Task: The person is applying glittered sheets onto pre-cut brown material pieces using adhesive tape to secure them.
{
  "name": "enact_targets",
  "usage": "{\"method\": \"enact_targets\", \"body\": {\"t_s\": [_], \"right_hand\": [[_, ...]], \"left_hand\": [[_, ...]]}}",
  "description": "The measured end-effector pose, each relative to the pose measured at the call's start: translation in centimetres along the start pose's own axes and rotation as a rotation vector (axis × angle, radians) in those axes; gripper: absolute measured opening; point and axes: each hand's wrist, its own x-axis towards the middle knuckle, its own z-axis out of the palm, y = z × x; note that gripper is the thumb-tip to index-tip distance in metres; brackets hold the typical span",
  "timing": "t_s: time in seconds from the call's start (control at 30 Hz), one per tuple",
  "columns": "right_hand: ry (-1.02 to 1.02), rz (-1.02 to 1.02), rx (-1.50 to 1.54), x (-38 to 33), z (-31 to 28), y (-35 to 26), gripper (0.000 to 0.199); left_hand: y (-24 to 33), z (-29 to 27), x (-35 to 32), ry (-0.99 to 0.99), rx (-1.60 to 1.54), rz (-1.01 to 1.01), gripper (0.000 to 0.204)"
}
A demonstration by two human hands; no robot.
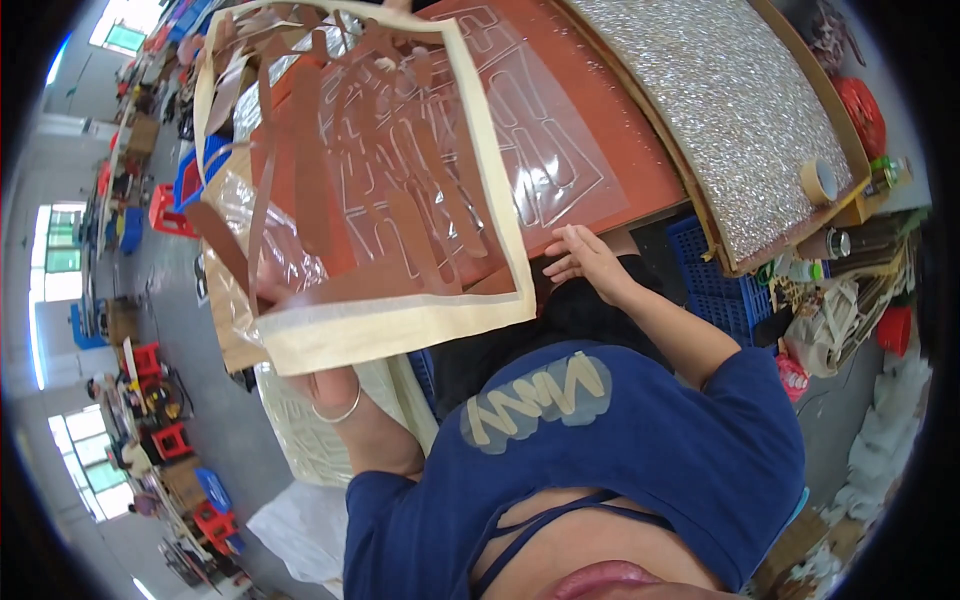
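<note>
A large brown sheet [312,190] with a cream border [400,325] is raised at a tilt over the table. Long slots are cut through it, and loose brown strips hang inside the border. My left hand [275,282] grips it at the near left corner; part of the hand is covered by the sheet, and a bangle shows at the wrist. Beneath lies a clear plastic sheet [545,165] with raised loop-shaped outlines. My right hand [592,262] is open beside the table's near edge, fingers stretched out, holding nothing.
The red-brown tabletop [640,170] bears a stack topped with a glittery silver sheet [725,110], where a tape roll [818,183] rests. Blue crates [712,285] sit below. Another person's hand [398,5] shows at the far edge. Red stools [170,212] stand left.
</note>
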Motion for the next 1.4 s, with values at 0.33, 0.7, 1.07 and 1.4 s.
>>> {"method": "enact_targets", "body": {"t_s": [0.33,0.7,1.07,1.4], "right_hand": [[-0.317,0.189,0.588,0.3,4.9,-1.7,0.031],[0.072,-0.335,-0.09,-0.9,-3.8,-8.7,0.026],[0.387,-0.517,-0.477,3.1,-8.1,-8.2,0.025],[0.552,-0.545,-0.587,5.3,-10.7,-5.8,0.03]], "left_hand": [[0.3,0.9,0.1,-0.065,0.097,-0.161,0.04],[8.0,-6.6,-6.5,0.694,1.026,0.427,0.026],[5.7,-11.6,-4.0,0.779,1.208,0.488,0.024],[5.4,-14.7,-4.6,0.927,1.668,0.47,0.031]]}}
